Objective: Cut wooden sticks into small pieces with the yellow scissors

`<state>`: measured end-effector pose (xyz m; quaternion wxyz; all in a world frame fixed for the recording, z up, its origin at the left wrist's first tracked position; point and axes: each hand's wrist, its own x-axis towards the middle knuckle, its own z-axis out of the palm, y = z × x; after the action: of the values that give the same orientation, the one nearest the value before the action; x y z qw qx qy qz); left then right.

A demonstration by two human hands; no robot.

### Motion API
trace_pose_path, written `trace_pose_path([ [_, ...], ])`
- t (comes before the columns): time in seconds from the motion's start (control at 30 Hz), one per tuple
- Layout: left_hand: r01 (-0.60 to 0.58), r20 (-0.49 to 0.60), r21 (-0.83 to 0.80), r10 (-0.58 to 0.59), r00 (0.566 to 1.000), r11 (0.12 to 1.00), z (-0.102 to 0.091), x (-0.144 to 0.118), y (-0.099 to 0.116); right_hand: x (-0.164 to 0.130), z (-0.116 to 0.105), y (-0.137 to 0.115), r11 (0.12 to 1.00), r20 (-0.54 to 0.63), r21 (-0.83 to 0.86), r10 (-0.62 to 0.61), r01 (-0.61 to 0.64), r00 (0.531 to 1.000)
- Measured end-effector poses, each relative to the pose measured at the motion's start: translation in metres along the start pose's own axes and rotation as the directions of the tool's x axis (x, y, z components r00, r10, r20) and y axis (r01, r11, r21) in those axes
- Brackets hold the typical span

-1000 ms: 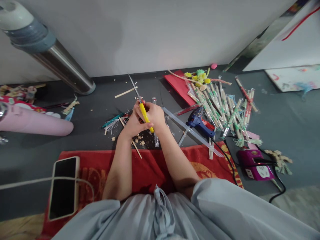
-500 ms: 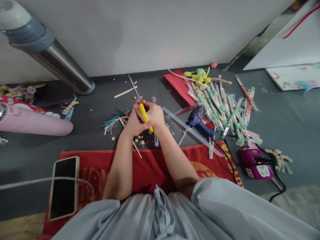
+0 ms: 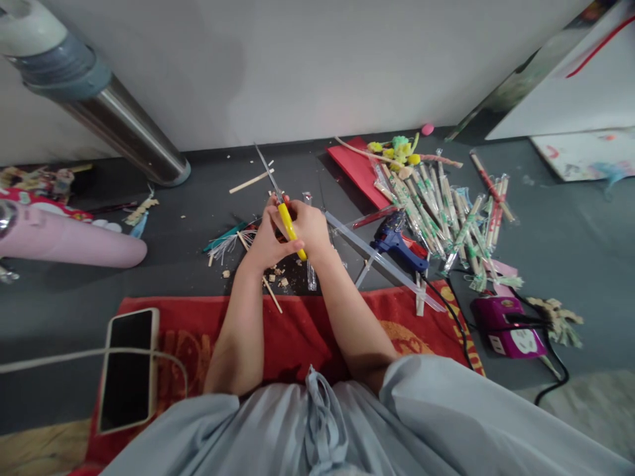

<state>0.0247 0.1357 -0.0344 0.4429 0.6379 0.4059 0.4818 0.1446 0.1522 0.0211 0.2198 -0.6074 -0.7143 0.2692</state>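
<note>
My right hand grips yellow-handled scissors, whose long blades point up and to the left towards the wall. My left hand is pressed against the right one, fingers curled near the blades' base; what it pinches is hidden. Small wooden offcuts and a thin wooden stick lie on the dark floor just below both hands.
A blue glue gun, clear glue sticks and a pile of wrapped chopsticks lie to the right. A purple power strip sits further right. A phone rests on the red towel. A pink cylinder lies left.
Hands and scissors hold almost the same pose; the view has shifted very slightly.
</note>
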Motion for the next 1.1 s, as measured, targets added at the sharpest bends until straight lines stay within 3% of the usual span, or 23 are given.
trace_pose_path([
  [0.13, -0.043, -0.058, -0.013, 0.043, 0.997, 0.999, -0.008, 0.003, -0.001, -0.002, -0.009, -0.002, 0.999, -0.04, -0.037, -0.006, 0.005, 0.999],
  [0.27, -0.021, -0.22, 0.001, 0.02, 0.975, 1.0, -0.019, 0.006, -0.004, -0.004, -0.018, -0.003, 0.999, -0.085, -0.049, -0.013, 0.009, 0.996],
  [0.4, -0.006, -0.489, 0.035, 0.023, 0.872, 0.999, -0.021, 0.01, -0.004, -0.004, -0.024, 0.003, 0.998, -0.114, -0.05, -0.038, 0.033, 0.993],
  [0.5, -0.01, -0.607, 0.124, 0.084, 0.79, 0.992, -0.018, 0.01, 0.003, -0.005, -0.028, 0.008, 0.995, -0.11, -0.044, -0.097, 0.093, 0.989],
  [0.77, 0.107, -0.56, 0.534, 0.257, 0.788, 0.838, -0.013, 0.002, 0.023, -0.002, -0.023, 0.023, 0.973, -0.045, -0.112, -0.206, 0.2, 0.977],
  [0.93, 0.11, -0.541, 0.595, 0.295, 0.788, 0.796, -0.016, 0.001, 0.024, -0.001, -0.021, 0.03, 0.963, 0.003, -0.118, -0.244, 0.242, 0.97],
  [1.1, 0.047, -0.502, 0.568, 0.301, 0.811, 0.822, -0.018, 0.002, 0.022, -0.001, -0.024, 0.033, 0.953, 0.025, -0.118, -0.279, 0.28, 0.96],
])
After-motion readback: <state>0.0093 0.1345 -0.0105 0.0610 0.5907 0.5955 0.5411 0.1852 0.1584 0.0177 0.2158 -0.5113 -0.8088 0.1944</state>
